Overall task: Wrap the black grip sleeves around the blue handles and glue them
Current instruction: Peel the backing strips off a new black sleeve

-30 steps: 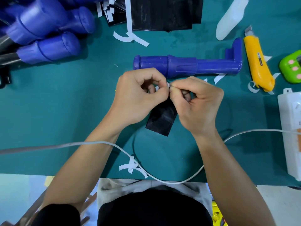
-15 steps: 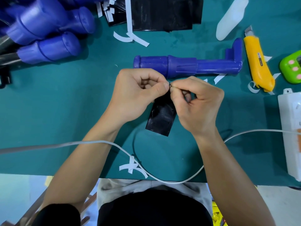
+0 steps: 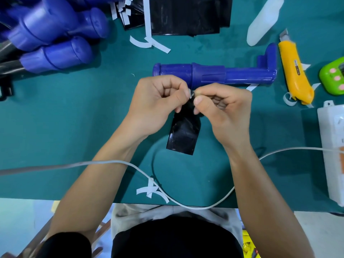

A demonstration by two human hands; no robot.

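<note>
A black grip sleeve [image 3: 183,134] hangs over the green mat, held at its top edge by both hands. My left hand [image 3: 156,103] pinches that edge with thumb and forefinger, where a small white strip end shows. My right hand [image 3: 226,110] pinches the same edge from the right, fingers curled. Just behind the hands lies a blue handle [image 3: 214,75] on its side, bare. A stack of black sleeves [image 3: 188,14] lies at the back, and several blue handles [image 3: 54,38] are piled at the back left.
A white squeeze bottle [image 3: 264,21], a yellow utility knife [image 3: 294,71] and a green device [image 3: 335,77] lie at the right. A white power strip [image 3: 333,146] sits at the right edge; its cable [image 3: 119,162] crosses my forearms. White backing strips [image 3: 150,41] litter the mat.
The hands stayed in place, working the sleeve's top edge. My right thumb has shifted over the edge and a bit of white strip now shows between the fingertips.
</note>
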